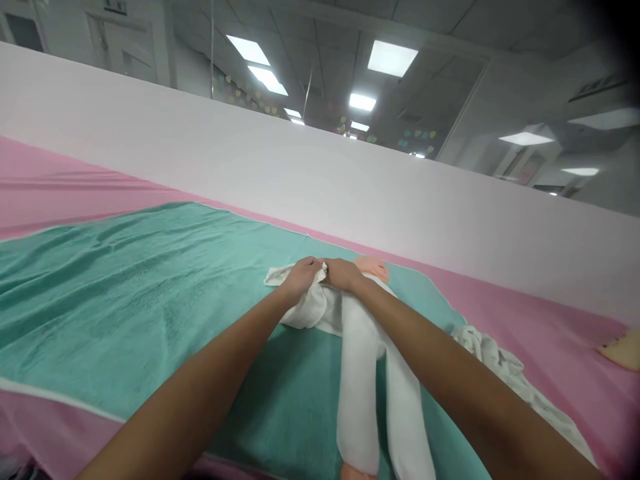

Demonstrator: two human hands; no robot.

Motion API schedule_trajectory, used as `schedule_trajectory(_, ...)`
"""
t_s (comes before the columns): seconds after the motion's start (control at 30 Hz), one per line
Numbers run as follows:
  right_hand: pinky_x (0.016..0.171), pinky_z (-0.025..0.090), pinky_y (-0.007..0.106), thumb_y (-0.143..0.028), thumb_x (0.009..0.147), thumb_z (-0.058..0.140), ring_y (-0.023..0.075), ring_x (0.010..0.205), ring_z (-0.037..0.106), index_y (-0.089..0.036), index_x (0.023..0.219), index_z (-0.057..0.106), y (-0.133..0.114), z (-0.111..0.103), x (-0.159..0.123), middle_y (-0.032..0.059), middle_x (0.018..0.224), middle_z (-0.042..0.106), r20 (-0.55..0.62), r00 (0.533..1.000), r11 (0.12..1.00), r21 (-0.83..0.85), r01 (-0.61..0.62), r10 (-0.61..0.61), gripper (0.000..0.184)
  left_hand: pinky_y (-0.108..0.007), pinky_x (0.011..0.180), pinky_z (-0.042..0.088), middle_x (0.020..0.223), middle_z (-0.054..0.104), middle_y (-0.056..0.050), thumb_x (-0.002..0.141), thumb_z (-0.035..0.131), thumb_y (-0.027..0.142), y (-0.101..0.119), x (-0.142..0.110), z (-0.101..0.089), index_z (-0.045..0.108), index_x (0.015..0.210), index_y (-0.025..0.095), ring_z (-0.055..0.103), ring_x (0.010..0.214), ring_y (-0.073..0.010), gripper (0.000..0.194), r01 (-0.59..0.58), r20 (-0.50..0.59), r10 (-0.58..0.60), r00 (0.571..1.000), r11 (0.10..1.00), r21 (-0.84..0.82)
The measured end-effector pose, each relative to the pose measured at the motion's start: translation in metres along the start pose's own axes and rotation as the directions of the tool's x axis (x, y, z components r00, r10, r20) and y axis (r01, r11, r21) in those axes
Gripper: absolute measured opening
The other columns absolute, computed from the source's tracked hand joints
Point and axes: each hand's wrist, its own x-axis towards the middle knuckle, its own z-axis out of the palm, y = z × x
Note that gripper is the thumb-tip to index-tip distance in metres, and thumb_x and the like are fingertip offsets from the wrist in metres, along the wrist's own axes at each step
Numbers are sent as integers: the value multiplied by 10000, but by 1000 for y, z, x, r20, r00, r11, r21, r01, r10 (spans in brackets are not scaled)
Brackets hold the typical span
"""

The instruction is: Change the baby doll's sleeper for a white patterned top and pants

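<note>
A baby doll point(373, 267) lies on a green blanket point(165, 287), its head end away from me. White leggings point(359, 380) cover its legs, and one bare foot shows at the bottom edge. Both of my hands meet over the doll's upper body at a white baby garment point(310, 310). My left hand point(304, 275) is closed on the cloth. Right beside it, my right hand point(341, 273) is closed on the same cloth, near what looks like a small fastener. My right forearm hides part of the doll's trunk.
A crumpled white cloth point(493, 353) lies along the blanket's right edge. Pink sheeting point(65, 190) spreads under the blanket. Behind rises a low white wall point(280, 177) with glass above it. Part of a bare foot point(623, 348) shows at the far right.
</note>
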Motion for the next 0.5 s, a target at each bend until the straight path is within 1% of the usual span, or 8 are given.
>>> schedule_trajectory(0.1,631,382,302,-441,729,556,229,803,579,-240,934,601,-4,-2,-4,60,935,655,10,1000,998,54,27,-28,291,-246,597,406,664,544,4,754,555,446,1,-8,7,519,740,172,502,625,-127,277,18,47,-10,999,982,-188)
schedule_trajectory(0.13,647,385,299,-434,734,551,223,823,574,-236,925,602,-1,-3,-11,56,945,649,-22,999,996,79,34,-33,280,-242,583,401,647,527,12,744,570,439,0,-9,6,509,731,171,489,604,-120,275,32,41,-23,999,975,-222)
schedule_trajectory(0.2,700,386,293,-403,772,501,210,890,552,-229,924,596,12,-5,-36,52,986,630,-195,981,990,135,42,-15,250,-240,568,396,638,510,18,740,574,429,-1,-8,1,500,723,171,481,586,-114,269,69,0,-71,997,973,-222)
schedule_trajectory(0.27,727,370,289,-359,820,416,195,902,531,-220,907,588,33,-4,-70,53,974,619,-436,895,982,187,-10,92,237,-251,581,410,663,524,8,753,553,423,-3,-6,-3,504,749,169,502,604,-125,258,106,-46,-119,992,971,-215)
schedule_trajectory(0.33,650,345,288,-379,844,358,187,759,522,-207,818,577,57,3,-107,55,827,616,-527,791,947,242,-209,309,279,-262,604,421,714,549,-7,762,538,427,-3,-4,-4,515,816,169,521,632,-136,264,125,-111,-145,983,978,-170)
schedule_trajectory(0.37,609,324,287,-425,846,352,182,678,503,-206,738,561,69,9,-124,44,728,599,-492,767,909,281,-308,412,321,-261,607,421,752,558,-13,766,533,438,-3,-4,-3,517,865,173,524,643,-137,283,107,-158,-122,980,989,-103)
schedule_trajectory(0.43,573,299,291,-526,844,318,175,581,466,-202,585,500,88,23,-150,32,586,548,-337,779,837,361,-412,529,454,-254,626,419,880,563,-32,782,510,472,-3,-7,1,513,984,189,532,699,-140,347,13,-229,18,973,991,134)
schedule_trajectory(0.5,583,311,297,-592,833,286,176,567,467,-195,531,472,99,37,-164,36,560,544,-198,812,779,473,-411,549,532,-258,679,425,1054,526,-54,791,490,508,-3,-11,7,499,1104,217,543,816,-157,427,-101,-180,195,964,897,431)
